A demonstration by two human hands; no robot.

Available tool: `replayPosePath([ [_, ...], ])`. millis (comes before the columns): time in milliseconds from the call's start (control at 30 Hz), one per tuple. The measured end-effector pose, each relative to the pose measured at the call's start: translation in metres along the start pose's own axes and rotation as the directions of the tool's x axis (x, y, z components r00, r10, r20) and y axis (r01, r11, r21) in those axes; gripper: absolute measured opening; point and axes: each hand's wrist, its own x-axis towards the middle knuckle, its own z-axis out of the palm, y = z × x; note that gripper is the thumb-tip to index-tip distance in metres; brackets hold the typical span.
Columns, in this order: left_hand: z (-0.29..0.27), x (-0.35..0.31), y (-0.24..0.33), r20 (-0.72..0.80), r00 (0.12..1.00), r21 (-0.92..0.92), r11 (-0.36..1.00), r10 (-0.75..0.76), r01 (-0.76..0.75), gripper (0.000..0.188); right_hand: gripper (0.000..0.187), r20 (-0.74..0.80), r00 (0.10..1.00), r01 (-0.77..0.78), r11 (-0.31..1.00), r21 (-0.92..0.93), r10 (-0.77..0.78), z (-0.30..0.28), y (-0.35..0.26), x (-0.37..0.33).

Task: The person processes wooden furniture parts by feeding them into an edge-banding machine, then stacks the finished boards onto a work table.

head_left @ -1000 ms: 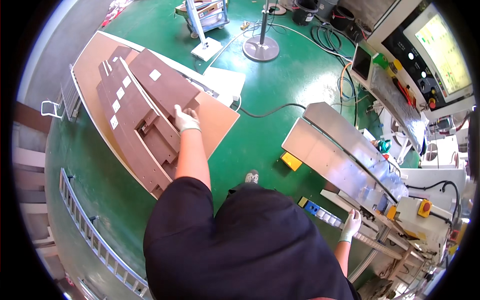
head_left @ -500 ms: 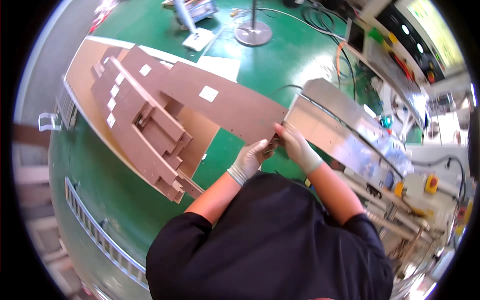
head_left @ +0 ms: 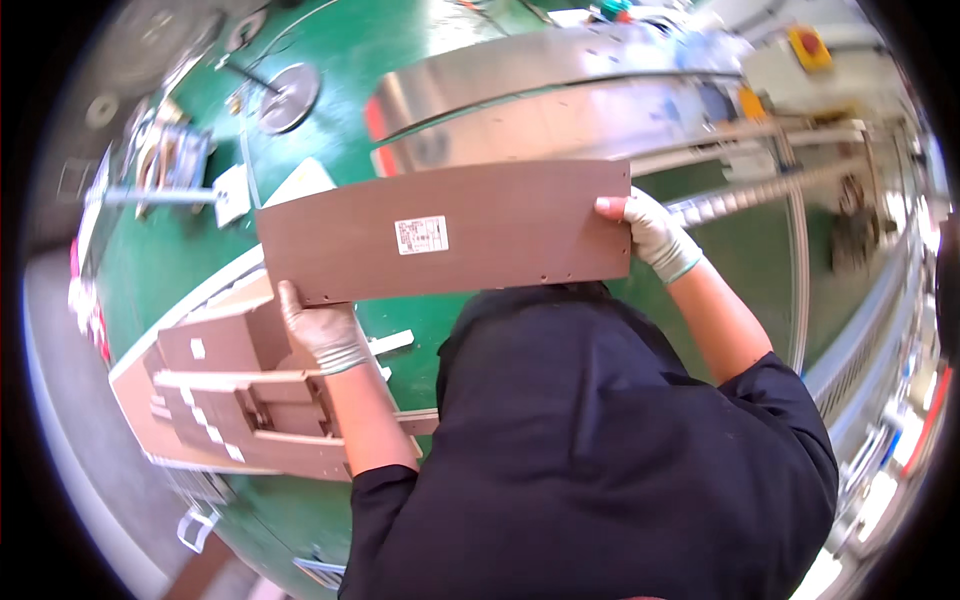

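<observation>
I hold a long brown wooden panel (head_left: 450,235) with a small white label flat in front of my chest. My left hand (head_left: 320,330), in a pale glove, grips its lower left corner. My right hand (head_left: 650,232), also gloved, grips its right end. The panel hangs above the green floor, just short of the metal machine table (head_left: 540,95) beyond it. Below my left arm lies a stack of similar brown panels (head_left: 240,400) with white labels.
The stack rests on a low pallet board (head_left: 135,400) at the left. A round stand base (head_left: 288,97) and a small cart (head_left: 170,165) sit on the green floor (head_left: 390,40) at upper left. A roller conveyor rail (head_left: 790,190) runs along the right.
I have lifted one panel off the stack with both hands and turned right toward the metal machine table. One second ago only my left hand touched the stack.
</observation>
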Motion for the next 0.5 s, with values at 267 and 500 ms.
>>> replayPosePath([
  [267,0.127,0.048,-0.125,0.256,0.905,0.211,0.933,-0.340,0.291,0.048,0.050,-0.497,0.838,0.373,0.901,0.221,-0.225,-0.100,0.049,-0.082],
  [500,0.180,0.066,-0.261,0.251,0.503,0.328,0.561,-0.827,0.760,0.047,0.049,-0.809,0.586,0.572,0.727,0.380,-0.038,-0.178,0.170,-0.158],
])
